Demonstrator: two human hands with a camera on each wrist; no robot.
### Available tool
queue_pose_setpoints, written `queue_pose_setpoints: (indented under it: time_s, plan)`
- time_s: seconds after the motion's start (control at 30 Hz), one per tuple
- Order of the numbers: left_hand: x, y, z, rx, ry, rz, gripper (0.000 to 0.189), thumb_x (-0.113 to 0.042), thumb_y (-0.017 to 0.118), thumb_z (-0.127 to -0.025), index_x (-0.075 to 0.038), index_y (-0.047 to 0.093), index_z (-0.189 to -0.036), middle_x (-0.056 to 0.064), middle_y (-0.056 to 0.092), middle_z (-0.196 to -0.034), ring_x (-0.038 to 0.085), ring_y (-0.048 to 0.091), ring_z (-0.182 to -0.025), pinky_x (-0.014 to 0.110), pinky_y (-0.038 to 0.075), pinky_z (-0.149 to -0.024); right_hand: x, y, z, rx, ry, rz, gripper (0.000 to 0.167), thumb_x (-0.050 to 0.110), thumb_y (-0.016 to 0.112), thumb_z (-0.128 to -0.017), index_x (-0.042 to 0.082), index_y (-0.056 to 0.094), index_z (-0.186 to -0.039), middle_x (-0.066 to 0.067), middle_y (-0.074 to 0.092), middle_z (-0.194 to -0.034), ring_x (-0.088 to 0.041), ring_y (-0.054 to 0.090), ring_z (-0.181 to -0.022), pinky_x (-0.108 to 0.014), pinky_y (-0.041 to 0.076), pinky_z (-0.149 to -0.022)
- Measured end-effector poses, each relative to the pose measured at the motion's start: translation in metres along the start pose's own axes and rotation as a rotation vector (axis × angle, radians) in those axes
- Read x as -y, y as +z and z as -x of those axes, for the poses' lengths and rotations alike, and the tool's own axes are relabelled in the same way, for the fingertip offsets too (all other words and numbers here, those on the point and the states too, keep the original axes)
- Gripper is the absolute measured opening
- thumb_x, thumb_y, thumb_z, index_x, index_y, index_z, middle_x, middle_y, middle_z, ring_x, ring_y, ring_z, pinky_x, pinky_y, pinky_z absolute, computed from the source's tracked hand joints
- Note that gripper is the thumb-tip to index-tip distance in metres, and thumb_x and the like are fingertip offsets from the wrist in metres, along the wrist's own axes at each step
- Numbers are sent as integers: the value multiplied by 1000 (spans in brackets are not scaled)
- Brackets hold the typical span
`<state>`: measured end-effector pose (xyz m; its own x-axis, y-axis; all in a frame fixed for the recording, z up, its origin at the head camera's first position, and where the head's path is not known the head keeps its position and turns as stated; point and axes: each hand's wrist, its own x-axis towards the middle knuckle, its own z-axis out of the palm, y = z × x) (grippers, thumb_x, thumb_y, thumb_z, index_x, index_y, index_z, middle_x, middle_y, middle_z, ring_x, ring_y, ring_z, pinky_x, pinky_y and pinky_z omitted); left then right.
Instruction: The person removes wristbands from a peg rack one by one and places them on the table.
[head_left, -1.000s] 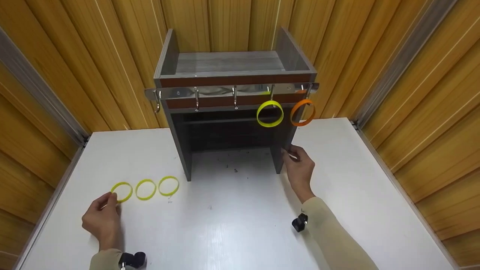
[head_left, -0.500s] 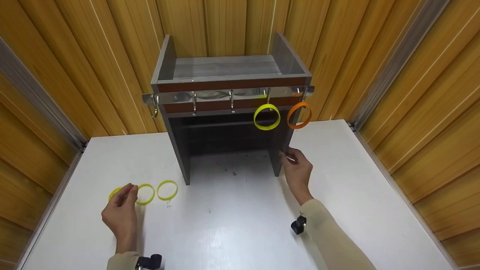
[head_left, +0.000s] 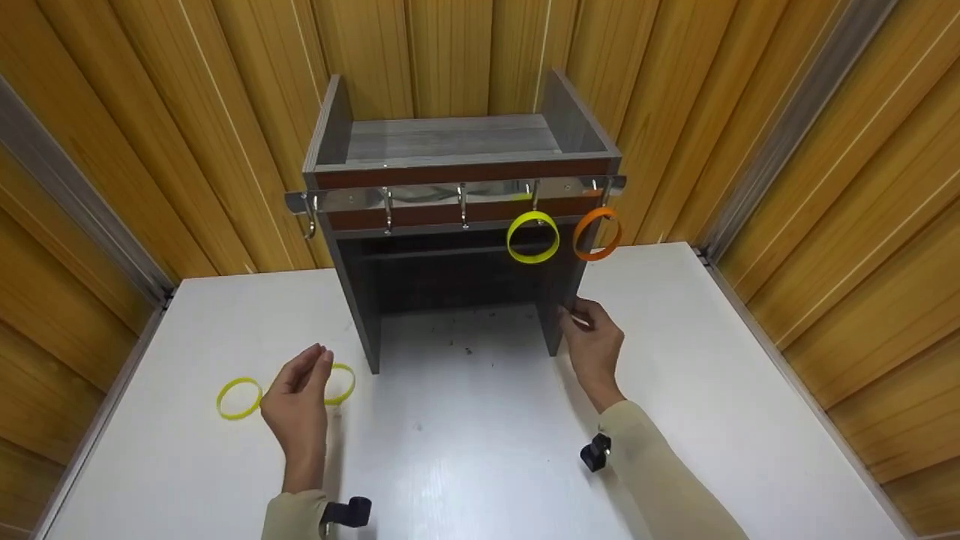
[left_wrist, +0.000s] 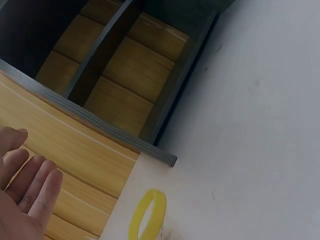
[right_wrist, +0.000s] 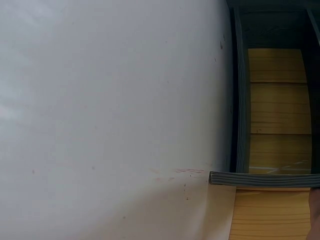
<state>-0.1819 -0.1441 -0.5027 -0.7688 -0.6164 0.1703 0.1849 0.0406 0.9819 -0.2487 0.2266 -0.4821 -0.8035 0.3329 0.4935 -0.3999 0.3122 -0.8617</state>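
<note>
My left hand (head_left: 298,394) hovers over the table's left side, fingers loosely bent, with nothing visible in them. In the left wrist view its fingers (left_wrist: 46,192) are apart from everything. Beneath and beside it lie yellow rings: one at the left (head_left: 238,417), another to the right (head_left: 353,384), partly covered; the place between them is hidden by the hand. With thumb and fingers on either side, my right hand (head_left: 595,345) grips the front edge of the grey wooden shelf's right side panel (head_left: 553,334). A yellow ring (head_left: 534,261) and an orange ring (head_left: 577,238) hang from hooks.
A metal hook rail (head_left: 427,196) runs across the shelf's front; its three left hooks, such as the middle one (head_left: 463,210), carry nothing. Wood-patterned walls (head_left: 450,52) enclose the white table (head_left: 465,450) at back and sides. Small dark specks lie under the shelf.
My left hand has moved rightward and away from me, from the leftmost yellow ring past the middle one. The rings stay on the table. The right hand keeps its grip; the view shifts slightly.
</note>
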Motion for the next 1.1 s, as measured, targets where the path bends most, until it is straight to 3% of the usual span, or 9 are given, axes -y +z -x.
queue_pose_setpoints:
  time_s: [0.27, 0.5, 0.9, 1.1]
  plan:
    - [-11, 34, 11, 43, 17, 59, 25, -10, 83, -94, 2, 79, -116, 12, 78, -114, 10, 75, -95, 21, 62, -85, -1, 2, -1, -3, 1, -14, 16, -10, 74, -94, -10, 72, -110, -22, 74, -105, -38, 73, -102, -19, 61, -85]
    - [-17, 54, 19, 78, 44, 41, 24, -9, 83, -94, -1, 79, -116, 12, 79, -112, 8, 74, -94, 16, 60, -79, -39, 3, -6, -3, 11, -3, 18, -2, 78, -95, -3, 75, -112, -16, 75, -107, -31, 74, -104, -20, 61, -85]
    - [-33, 83, 28, 184, 125, 156, 21, -4, 82, -94, 1, 79, -114, 13, 78, -113, 14, 76, -100, 25, 62, -88, -38, 0, -9, 20, -1, 20, 16, 3, 78, -96, 0, 75, -112, -8, 75, -108, -21, 73, -104, -25, 62, -89]
    - [-43, 96, 31, 239, 170, 190, 21, -5, 83, -93, 0, 80, -113, 12, 79, -112, 17, 76, -99, 26, 63, -87, -39, 1, -9, 9, 7, -1, 17, 0, 79, -95, 0, 75, -111, -12, 75, -107, -28, 74, -104, -24, 62, -87]
